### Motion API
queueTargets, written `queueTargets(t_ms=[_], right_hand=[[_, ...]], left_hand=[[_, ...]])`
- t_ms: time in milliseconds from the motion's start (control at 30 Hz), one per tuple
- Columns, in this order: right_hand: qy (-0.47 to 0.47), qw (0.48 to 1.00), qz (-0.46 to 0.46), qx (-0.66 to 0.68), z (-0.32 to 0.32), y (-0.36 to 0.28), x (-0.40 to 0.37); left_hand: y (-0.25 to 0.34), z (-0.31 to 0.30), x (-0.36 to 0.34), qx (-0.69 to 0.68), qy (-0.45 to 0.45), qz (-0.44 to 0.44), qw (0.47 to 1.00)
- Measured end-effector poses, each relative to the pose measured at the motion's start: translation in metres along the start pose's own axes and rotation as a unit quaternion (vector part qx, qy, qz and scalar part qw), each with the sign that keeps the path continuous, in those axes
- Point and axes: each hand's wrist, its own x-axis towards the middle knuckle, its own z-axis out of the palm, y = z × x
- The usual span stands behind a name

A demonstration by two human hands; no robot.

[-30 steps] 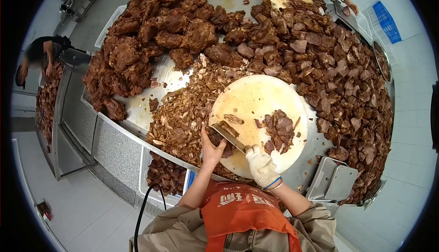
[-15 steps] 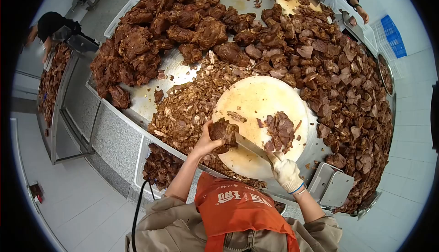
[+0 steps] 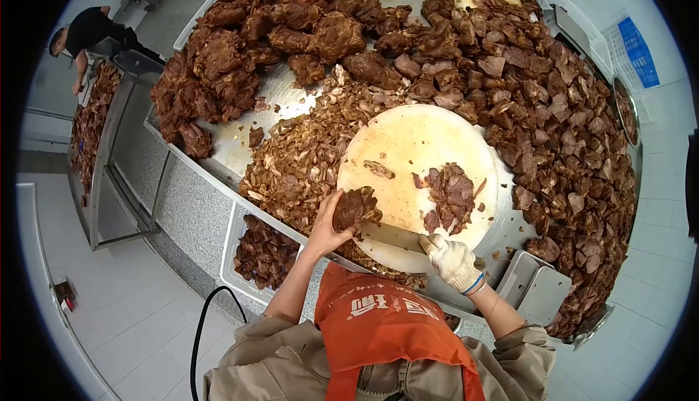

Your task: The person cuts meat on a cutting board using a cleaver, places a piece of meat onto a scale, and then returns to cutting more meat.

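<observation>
My bare left hand [image 3: 328,227] is closed round a brown chunk of cooked meat [image 3: 356,208] at the left edge of the round cutting board [image 3: 408,131]. In my right hand [image 3: 451,261], which wears a white knit glove, is a cleaver [image 3: 395,236]. Its broad blade points left across the board, with its tip end right at the lower side of the chunk. A small heap of cut meat [image 3: 451,195] lies on the right part of the board. One pale scrap [image 3: 378,169] rests near the board's middle left.
Large meat pieces [image 3: 218,66] pile up at the back left, cut pieces [image 3: 561,153] along the right. Small trimmings [image 3: 291,164] border the board. A metal scale [image 3: 535,284] stands at front right, a meat-filled crate [image 3: 231,255] below the table edge. Two other people work farther off.
The cleaver has swung from the chunk's right side to below it, its blade now flatter across the board. My left hand has shifted slightly, still holding the chunk. A far-left person has straightened.
</observation>
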Motion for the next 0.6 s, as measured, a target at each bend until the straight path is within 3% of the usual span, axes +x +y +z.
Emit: queueTargets(t_ms=[100,133,233,600], right_hand=[[-0.007,1.0,-0.005,0.01,0.003,0.002,-0.005],[0.005,1.0,-0.012,0.02,0.005,0.003,-0.005],[0.002,1.0,-0.001,0.002,0.0,0.003,-0.001],[0.066,0.996,-0.04,-0.046,0.007,0.008,0.012]], left_hand=[[0.011,-0.02,0.013,0.008,-0.046,-0.037,0.998],[0.01,-0.018,0.017,-0.047,-0.033,-0.08,0.995],[0.012,-0.028,0.027,-0.02,-0.052,-0.029,0.998],[0.006,-0.02,0.028,0.031,-0.056,-0.025,0.998]])
